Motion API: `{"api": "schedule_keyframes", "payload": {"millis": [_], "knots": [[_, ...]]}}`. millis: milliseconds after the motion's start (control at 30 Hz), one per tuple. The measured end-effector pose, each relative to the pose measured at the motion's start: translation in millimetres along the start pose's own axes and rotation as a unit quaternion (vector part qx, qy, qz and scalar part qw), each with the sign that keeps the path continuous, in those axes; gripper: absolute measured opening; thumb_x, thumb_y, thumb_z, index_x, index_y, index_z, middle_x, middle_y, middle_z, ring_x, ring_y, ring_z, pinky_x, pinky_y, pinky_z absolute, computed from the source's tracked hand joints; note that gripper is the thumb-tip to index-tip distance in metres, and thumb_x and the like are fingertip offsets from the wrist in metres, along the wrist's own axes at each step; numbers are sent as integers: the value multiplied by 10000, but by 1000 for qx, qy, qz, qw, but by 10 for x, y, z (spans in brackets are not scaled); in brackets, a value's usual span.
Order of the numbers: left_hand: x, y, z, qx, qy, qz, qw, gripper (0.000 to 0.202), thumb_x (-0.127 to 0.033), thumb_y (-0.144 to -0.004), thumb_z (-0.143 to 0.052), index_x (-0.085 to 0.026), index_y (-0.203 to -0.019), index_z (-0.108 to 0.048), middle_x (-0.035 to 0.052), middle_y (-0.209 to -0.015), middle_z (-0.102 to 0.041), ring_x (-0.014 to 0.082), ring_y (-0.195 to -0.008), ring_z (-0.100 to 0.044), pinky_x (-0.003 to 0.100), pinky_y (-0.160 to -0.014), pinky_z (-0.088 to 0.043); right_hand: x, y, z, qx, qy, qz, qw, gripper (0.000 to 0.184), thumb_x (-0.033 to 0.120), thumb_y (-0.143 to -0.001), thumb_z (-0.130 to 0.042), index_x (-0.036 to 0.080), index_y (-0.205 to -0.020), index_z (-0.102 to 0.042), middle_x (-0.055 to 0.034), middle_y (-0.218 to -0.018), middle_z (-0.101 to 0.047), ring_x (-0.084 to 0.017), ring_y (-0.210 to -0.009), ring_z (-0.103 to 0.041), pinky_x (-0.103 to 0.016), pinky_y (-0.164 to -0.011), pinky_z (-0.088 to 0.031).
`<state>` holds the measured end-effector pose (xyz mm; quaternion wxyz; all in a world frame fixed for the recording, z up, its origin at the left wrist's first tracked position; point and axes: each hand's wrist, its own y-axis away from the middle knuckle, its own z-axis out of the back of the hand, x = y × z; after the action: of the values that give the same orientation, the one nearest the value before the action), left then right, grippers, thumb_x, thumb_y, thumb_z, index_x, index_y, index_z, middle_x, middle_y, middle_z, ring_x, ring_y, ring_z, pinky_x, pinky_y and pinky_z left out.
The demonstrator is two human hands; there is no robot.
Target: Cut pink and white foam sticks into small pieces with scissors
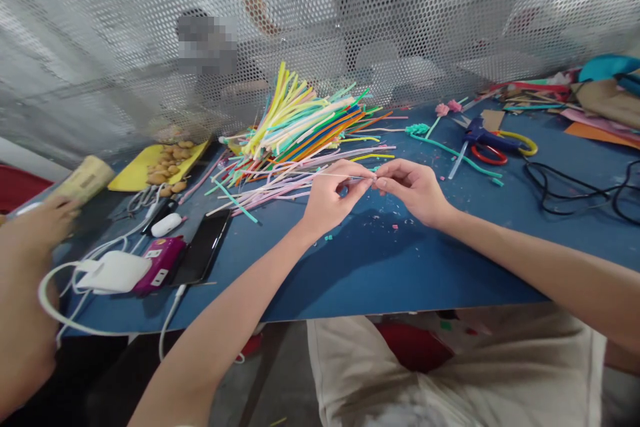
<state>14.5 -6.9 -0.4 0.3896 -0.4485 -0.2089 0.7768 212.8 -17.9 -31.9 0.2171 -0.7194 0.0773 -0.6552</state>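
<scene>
My left hand (334, 195) and my right hand (414, 188) meet fingertip to fingertip just above the blue table. Between them they pinch a thin pale wire (345, 176), which runs back across the left hand's fingers. Fingertips hide the end of it, along with any small piece there. Behind my hands lies a large bundle of colourful pipe cleaners (305, 123), with loose pink and white pipe cleaners (280, 187) in front. To the right rests a twisted teal pipe cleaner stem (463, 159), close to small pink pipe cleaner flowers (449, 107).
A blue glue gun (487, 137) and scissors with red and yellow handles (489, 155) lie right, near a black cable (560, 190). Left are a phone (204, 247), a purple power block (159, 265), a white charger (117, 271) and a yellow tray (131, 170). Another person's hand (63, 210) is far left.
</scene>
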Motion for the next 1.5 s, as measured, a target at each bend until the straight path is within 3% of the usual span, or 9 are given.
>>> {"api": "schedule_keyframes", "payload": {"millis": [433, 600, 767, 900, 1067, 1500], "knots": [[38, 12, 13, -26, -2, 20, 999, 170, -348, -925, -682, -195, -950, -751, 40, -927, -758, 94, -671, -660, 215, -600, -519, 9, 12, -45, -38, 12, -8, 999, 216, 368, -816, -795, 216, -957, -736, -26, -860, -744, -148, -726, -674, -345, -726, -568], [50, 29, 2, -35, -9, 3, 999, 183, -360, -935, -668, -209, -939, -771, 49, -929, -768, 132, -768, -702, 250, -671, -566, 6, 30, -54, -48, 42, -9, 998, 195, 371, -813, -792, 222, -938, -780, -39, -868, -758, -162, -715, -679, -373, -730, -583], [28, 25, 13, -35, -22, 9, 999, 181, -363, -925, -681, -210, -924, -779, 46, -884, -774, 141, -748, -709, 263, -675, -569, 46, 48, -46, -47, 99, 11, 994, 192, 386, -831, -774, 242, -957, -790, -37, -906, -765, -168, -746, -676, -380, -752, -575], [9, 11, 29, -32, -31, -19, 999, 136, -314, -920, -694, -210, -928, -781, 41, -881, -779, 138, -768, -714, 252, -686, -558, 64, 50, -39, -31, 127, 33, 991, 162, 386, -862, -747, 246, -935, -779, -30, -895, -756, -170, -784, -672, -364, -755, -549], [-4, 0, 51, -26, -36, -59, 997, 73, -247, -907, -710, -219, -929, -774, 28, -904, -782, 131, -816, -719, 253, -735, -551, 45, 49, -45, -19, 111, 13, 994, 189, 406, -865, -736, 239, -947, -766, -34, -904, -748, -176, -811, -668, -372, -792, -545], [48, -5, 56, -23, -39, -84, 995, 73, -258, -904, -713, -239, -948, -769, 18, -885, -772, 118, -762, -696, 239, -654, -524, 116, 46, -32, -3, 174, 45, 984, 168, 385, -903, -677, 235, -884, -748, -23, -858, -731, -175, -799, -649, -364, -789, -526]]}}
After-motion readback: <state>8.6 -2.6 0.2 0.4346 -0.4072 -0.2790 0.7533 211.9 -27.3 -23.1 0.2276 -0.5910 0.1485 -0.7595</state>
